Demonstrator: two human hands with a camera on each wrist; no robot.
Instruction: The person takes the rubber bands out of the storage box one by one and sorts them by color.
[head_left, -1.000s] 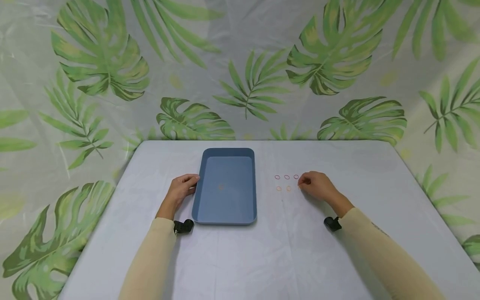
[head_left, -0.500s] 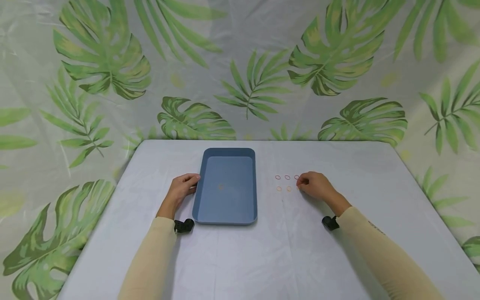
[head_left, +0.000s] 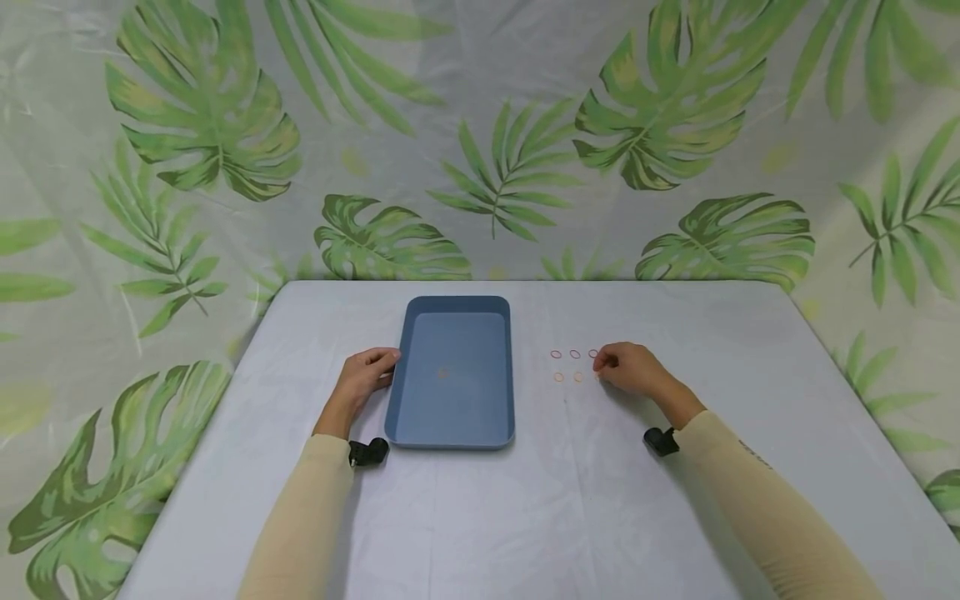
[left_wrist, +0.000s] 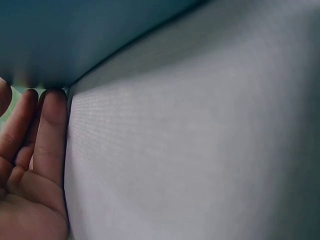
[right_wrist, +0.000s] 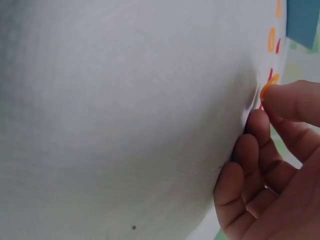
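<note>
My left hand [head_left: 365,377] is at the left side of a blue rectangular tray [head_left: 450,442]. In the left wrist view its straight fingers [left_wrist: 51,115] rest against the tray's outer wall. To the right of the tray, my right hand [head_left: 633,368] pinches a small orange rubber band [right_wrist: 270,83] between thumb and forefinger, close over the cloth. Its other fingers are curled on the cloth. Two more orange rubber bands [head_left: 558,377] lie in line to its left. Behind them runs a row of three red rubber bands [head_left: 575,354], the rightmost right beside my fingertips.
A white cloth [head_left: 480,517] covers the table. A small faint orange-brown mark [head_left: 443,374] shows on the tray's floor. At the table's back edge hangs a leaf-print curtain [head_left: 495,167].
My right hand has shifted very slightly left and stays at the right end of the orange row. The left hand and the tray have not moved.
</note>
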